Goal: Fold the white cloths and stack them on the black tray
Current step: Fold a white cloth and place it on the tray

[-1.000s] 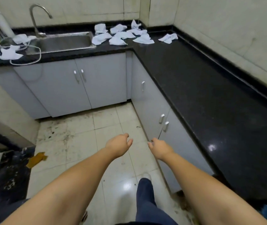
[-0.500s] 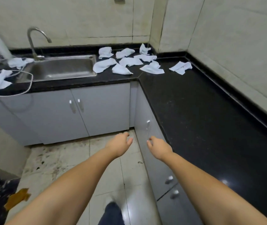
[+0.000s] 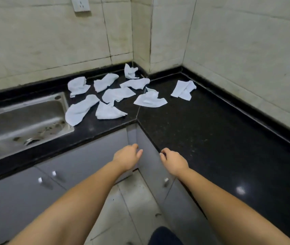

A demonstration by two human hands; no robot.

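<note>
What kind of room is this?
Most likely a kitchen. A metal sink is set into a black counter that bends round the corner, with grey cupboard doors beneath and tiled walls behind. White cloths lie scattered on the counter.

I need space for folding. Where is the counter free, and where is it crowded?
Free: the black counter along the right wall, in front of the lone cloth. Crowded: the corner between the sink and that cloth, where the crumpled cloths lie.

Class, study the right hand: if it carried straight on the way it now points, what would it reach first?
Probably the black countertop edge just ahead of the right hand. Beyond that the bare counter looks free up to the nearest white cloth, though depth is hard to judge.
</note>
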